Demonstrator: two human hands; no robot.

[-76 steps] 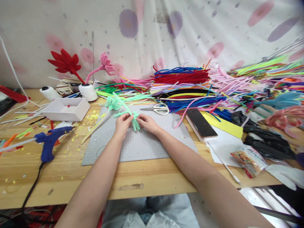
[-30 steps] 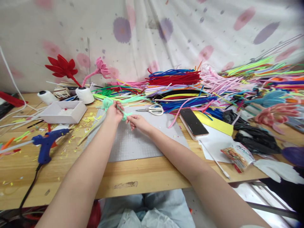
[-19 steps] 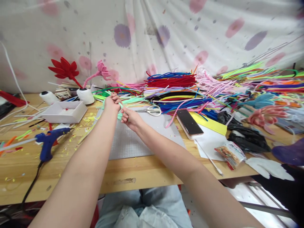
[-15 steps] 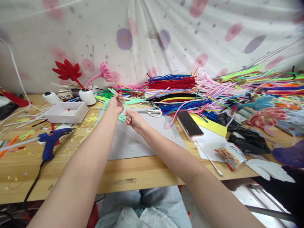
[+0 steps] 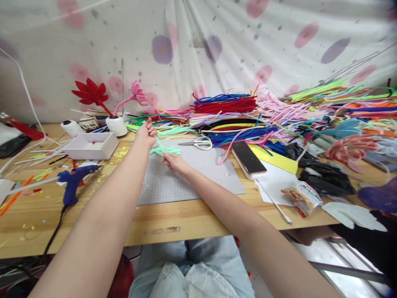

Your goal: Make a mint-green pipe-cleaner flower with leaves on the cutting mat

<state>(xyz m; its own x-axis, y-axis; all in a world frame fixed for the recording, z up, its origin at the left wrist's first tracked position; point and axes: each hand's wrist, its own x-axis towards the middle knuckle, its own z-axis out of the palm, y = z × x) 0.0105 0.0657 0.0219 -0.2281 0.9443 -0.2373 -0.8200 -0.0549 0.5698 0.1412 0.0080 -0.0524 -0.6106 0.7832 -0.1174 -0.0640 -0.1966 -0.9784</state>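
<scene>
Facing a flowered curtain (image 5: 198, 25), the desk (image 5: 186, 221) carries a grey mat (image 5: 217, 169), above which mint-green stems (image 5: 170, 150) stretch between the right hand (image 5: 175, 162), pinching them, and the half-curled left hand (image 5: 146, 133), whose grip I cannot tell.

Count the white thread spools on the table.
2: the left spool behind the left end of the white box, the right spool behind its right end. Others may be hidden.

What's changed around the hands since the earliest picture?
The left hand has moved forward and slightly left; the right hand has shifted left. They are farther apart front to back, with a mint-green strand running between them. The right hand still pinches the mint-green strips, nothing visibly let go. Scissors, phone and blue glue gun stayed put.
</scene>
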